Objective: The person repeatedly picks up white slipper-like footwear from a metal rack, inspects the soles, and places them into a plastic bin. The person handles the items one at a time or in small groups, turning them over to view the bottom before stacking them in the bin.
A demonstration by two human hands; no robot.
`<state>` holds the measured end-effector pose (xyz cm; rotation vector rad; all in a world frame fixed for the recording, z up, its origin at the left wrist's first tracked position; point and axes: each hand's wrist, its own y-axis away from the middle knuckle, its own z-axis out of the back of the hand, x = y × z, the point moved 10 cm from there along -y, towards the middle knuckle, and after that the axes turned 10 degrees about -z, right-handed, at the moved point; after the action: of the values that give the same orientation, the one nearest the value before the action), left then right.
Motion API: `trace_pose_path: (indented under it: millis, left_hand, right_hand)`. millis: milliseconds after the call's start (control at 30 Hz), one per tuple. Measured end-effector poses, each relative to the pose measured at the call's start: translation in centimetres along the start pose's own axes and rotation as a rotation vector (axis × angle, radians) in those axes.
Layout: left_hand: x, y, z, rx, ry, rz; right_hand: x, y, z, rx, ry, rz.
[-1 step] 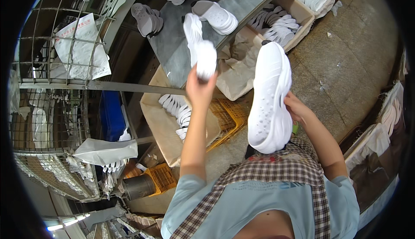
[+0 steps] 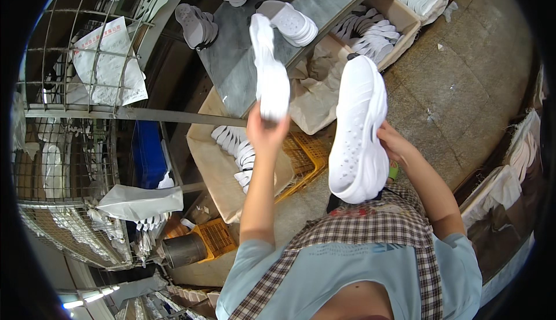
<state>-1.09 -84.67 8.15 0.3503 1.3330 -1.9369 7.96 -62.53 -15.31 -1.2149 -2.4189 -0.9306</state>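
Note:
My left hand [image 2: 267, 133] is closed on the near end of a white shoe sole [image 2: 272, 82], which points away from me over the grey table's edge. Motion smears that sole's lower part. On the right, my right hand [image 2: 394, 142] grips the side of what looks like a stack of white shoe soles [image 2: 358, 129], held upright before my apron with the dotted inner face showing. Its fingers are partly hidden behind the stack. A dark tab shows at the stack's far end. Just beyond the left-hand sole, a stack of white soles [image 2: 292, 23] lies on the table.
The grey table [image 2: 231, 71] carries more sole stacks [image 2: 196, 26]. Lined bins with soles stand beside it [image 2: 373, 33] and below it [image 2: 202, 146]. A yellow crate [image 2: 310, 155] sits between my arms. Wire racks [image 2: 63, 163] rise on the left; a metal bar [image 2: 168, 115] crosses toward my left hand.
My left hand has come slightly nearer to me with its sole, which shows less blur. The right-hand stack has shifted a little to the left.

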Motion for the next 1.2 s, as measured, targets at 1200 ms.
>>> trace_pose_path:
  millis: [1200]
  left_hand:
    - [25.8,24.7,37.5,-0.459,0.401,0.818]
  right_hand:
    - [-23.7,-20.8,-39.3,0.025,0.432,-0.467]
